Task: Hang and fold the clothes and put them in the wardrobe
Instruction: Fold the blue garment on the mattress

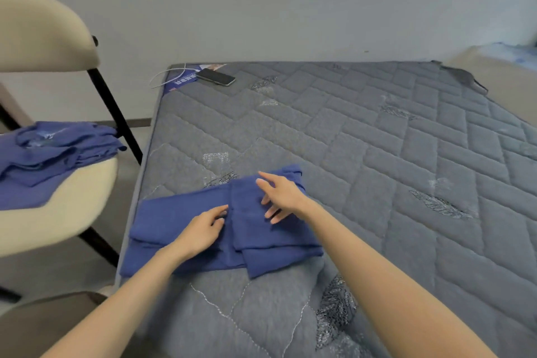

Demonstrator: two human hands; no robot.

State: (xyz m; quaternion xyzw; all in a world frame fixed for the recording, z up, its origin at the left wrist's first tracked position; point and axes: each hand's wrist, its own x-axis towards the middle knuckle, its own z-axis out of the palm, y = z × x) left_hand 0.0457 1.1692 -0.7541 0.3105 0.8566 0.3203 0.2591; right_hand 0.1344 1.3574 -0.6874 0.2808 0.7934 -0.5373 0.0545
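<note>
On the grey mattress [377, 154], the blue garment [162, 221] lies half-folded near the left edge, its long axis running left to right across you. Your right hand [283, 196] is over the folded right flap, fingers spread, holding nothing. Your left hand [200, 231] rests at the middle fold, nearer the unfolded left end. I cannot tell whether its curled fingers pinch cloth.

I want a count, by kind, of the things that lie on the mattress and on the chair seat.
blue garment, partly folded: 1
heap of blue clothes, pieces not countable: 1
phone: 1
white cable: 1
Total: 4
</note>
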